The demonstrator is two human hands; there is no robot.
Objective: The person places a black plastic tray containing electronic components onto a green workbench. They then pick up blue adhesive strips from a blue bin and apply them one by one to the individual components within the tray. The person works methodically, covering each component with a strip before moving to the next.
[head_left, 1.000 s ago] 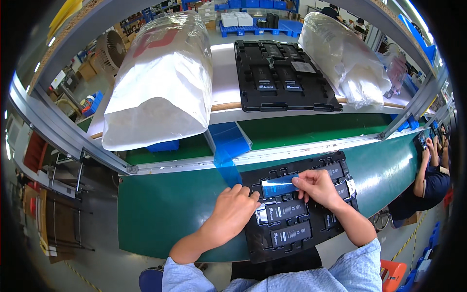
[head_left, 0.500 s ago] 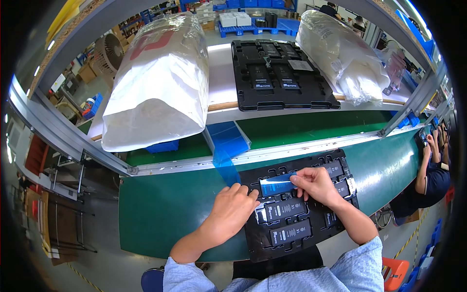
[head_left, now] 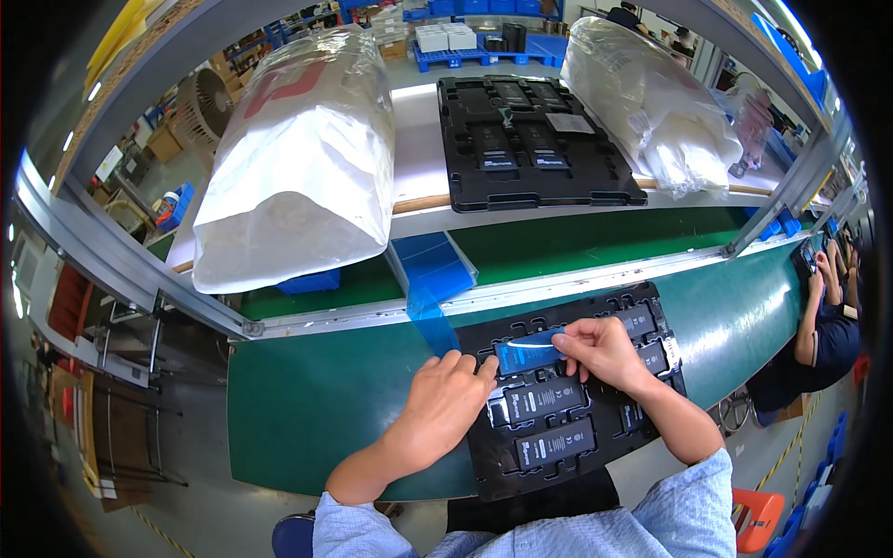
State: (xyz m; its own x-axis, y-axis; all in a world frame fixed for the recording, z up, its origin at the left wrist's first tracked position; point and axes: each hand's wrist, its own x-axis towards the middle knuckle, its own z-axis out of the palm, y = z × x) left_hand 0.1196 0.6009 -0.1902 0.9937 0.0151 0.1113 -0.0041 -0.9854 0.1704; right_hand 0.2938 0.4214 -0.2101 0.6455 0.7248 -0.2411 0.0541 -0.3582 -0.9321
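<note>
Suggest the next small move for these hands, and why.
Perhaps ease the blue film over the tray flat, left to right: the right hand pinches its right end, the left hand sits by its left end, and curved glare hints at bending.

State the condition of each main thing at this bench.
Blue film: glossy, pinched at its right end
Right hand: pinching the film
Left hand: fingers bent, hold unclear
Near tray: face up, loaded
Black batteries: seated in slots
Shelf tray: face up, holding batteries
Left bag: lying down, bulging
Right bag: lying down, crumpled
</note>
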